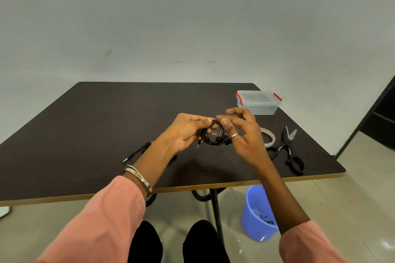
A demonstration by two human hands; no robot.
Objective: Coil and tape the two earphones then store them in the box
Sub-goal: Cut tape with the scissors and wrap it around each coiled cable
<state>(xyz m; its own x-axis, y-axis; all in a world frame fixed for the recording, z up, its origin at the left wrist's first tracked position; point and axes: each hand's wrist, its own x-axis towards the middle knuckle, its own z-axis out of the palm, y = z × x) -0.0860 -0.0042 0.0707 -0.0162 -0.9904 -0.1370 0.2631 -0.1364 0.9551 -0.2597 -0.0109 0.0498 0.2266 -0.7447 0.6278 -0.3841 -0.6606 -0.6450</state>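
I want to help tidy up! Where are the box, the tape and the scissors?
box (pixel 259 106), head view, front wall.
tape (pixel 269 137), head view, right side of the ring.
scissors (pixel 287 149), head view, pivot.

2nd earphone partly behind forearm

Both hands hold coiled earphone above table; box, tape roll, scissors right.

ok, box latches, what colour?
Red, on the clear storage box; head view.
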